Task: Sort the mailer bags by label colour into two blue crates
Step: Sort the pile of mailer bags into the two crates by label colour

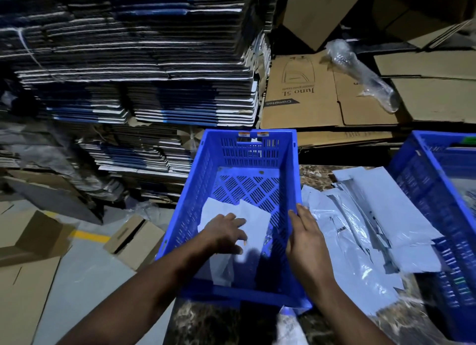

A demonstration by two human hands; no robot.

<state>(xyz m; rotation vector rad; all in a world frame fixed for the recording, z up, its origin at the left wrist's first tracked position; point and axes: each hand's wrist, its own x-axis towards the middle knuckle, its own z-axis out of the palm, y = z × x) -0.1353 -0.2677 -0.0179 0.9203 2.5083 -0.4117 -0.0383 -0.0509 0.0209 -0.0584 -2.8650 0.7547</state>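
Note:
A blue slotted crate (198, 190) stands in front of me on a marbled surface. A few pale grey mailer bags (253, 220) lie in its near half. My left hand (225, 232) reaches into the crate and rests flat on these bags, fingers spread. Along the crate's right wall, my right hand (305, 238) lies with straight fingers, its fingertips at the rim. A loose heap of grey mailer bags (365, 216) lies between this crate and a second blue crate (427, 190) at the right edge. No label colours show.
Tall stacks of flattened cartons (128, 61) rise behind and to the left. Brown flattened cardboard boxes (322, 92) with a clear plastic wrap (365, 74) lie behind the crates. Open cardboard boxes (134, 239) sit on the grey floor at left, by a yellow line.

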